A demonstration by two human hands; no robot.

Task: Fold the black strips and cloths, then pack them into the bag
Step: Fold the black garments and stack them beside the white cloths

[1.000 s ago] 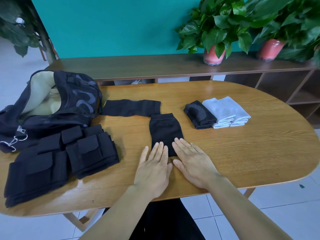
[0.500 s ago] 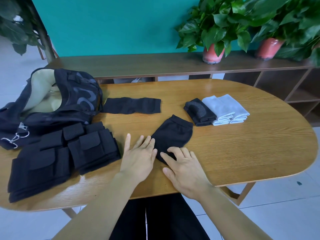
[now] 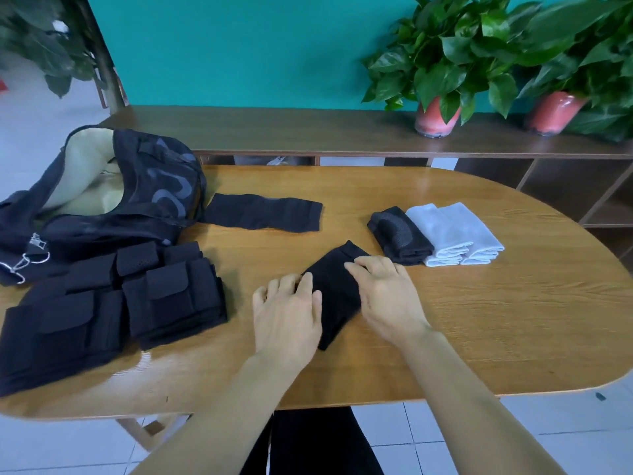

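A small black cloth (image 3: 337, 291) lies slantwise on the wooden table (image 3: 479, 320) between my hands. My left hand (image 3: 287, 313) rests on its left edge with the fingers lightly bent. Curled fingers of my right hand (image 3: 387, 299) hold its upper right edge. A long black strip (image 3: 263, 216) lies flat further back. The open black bag (image 3: 120, 193) with a pale lining sits at the far left. In front of the bag are two stacks of folded black strips (image 3: 171, 296) (image 3: 58, 334).
A folded black cloth (image 3: 400, 234) and two folded white cloths (image 3: 452, 234) lie at the right of the table. Behind the table a low wooden shelf (image 3: 308, 135) carries two potted plants (image 3: 436, 118) (image 3: 551, 111). A tiled floor shows below the table's near edge.
The black cloth has been turned from straight to slanted. My hands went from lying flat at its near end to flanking it, and the right fingers have curled onto its edge.
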